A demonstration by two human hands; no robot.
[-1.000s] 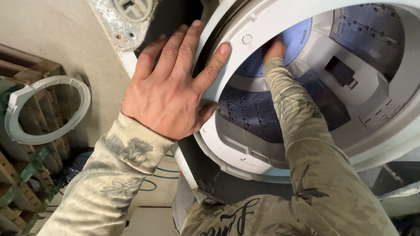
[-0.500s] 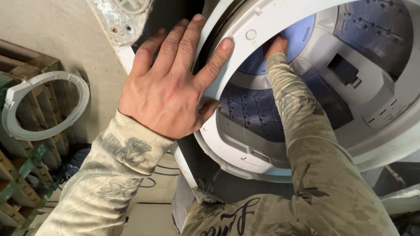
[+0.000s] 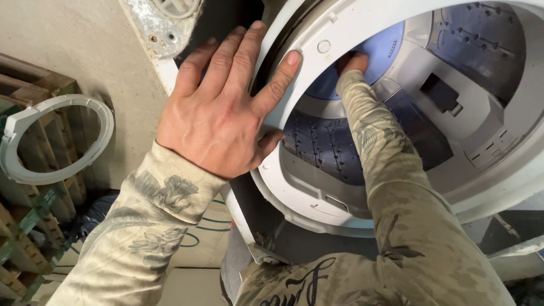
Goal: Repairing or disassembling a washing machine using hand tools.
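Two hands, left hand [image 3: 218, 110] and right hand [image 3: 352, 61], on one washer tub [image 3: 317, 51]

A loose white plastic ring [image 3: 54, 139] lies well left of the hands, resting on wooden pallets [image 3: 28, 215]; a green frame [image 3: 34, 221] shows among the pallets below it; a corroded white panel [image 3: 161, 25] sits above the left hand; teal cables [image 3: 201, 226] curl on the concrete floor [image 3: 73, 51] below that hand.

Single head-worn view, looking steeply down, very close. Faces open mouth of washing machine tub [image 3: 396, 34], which fills upper right. Own forearms enter from bottom edge. Floor [image 3: 68, 51] at left. No second view.
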